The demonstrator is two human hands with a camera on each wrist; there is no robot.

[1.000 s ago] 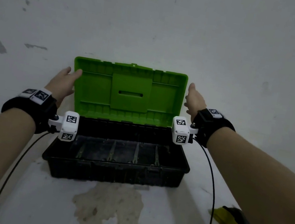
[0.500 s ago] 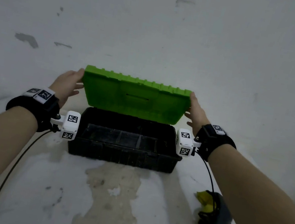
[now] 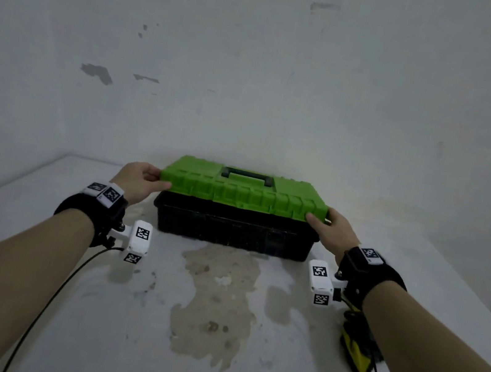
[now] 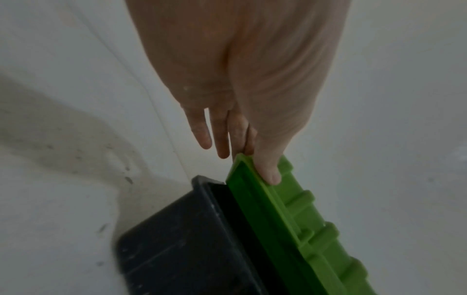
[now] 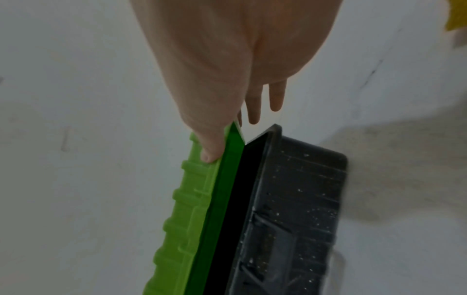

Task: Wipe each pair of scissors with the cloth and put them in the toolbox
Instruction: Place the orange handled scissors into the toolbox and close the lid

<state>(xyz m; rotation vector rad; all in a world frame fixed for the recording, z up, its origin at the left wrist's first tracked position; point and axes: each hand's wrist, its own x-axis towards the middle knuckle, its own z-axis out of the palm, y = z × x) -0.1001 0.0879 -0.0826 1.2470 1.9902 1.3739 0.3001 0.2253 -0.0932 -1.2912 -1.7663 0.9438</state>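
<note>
The toolbox has a black base [image 3: 230, 232] and a green lid [image 3: 242, 195] with a dark handle [image 3: 247, 175], and stands against the wall. The lid is lowered almost onto the base, with a narrow gap showing in both wrist views. My left hand [image 3: 154, 177] pinches the lid's left front corner, thumb on the ribbed face [image 4: 303, 219]. My right hand [image 3: 324, 220] pinches the right front corner [image 5: 187, 209] the same way. A yellow and dark cloth [image 3: 356, 350] lies on the table under my right forearm. No scissors are in view.
The white table [image 3: 87, 305] has a large brownish stain [image 3: 214, 304] in front of the toolbox. A bare wall [image 3: 256, 74] stands right behind the box. Black cables hang from both wrist cameras.
The lid has swung from upright down to nearly flat on the base, with both hands following it at its corners. The head view has pulled back from the box.
</note>
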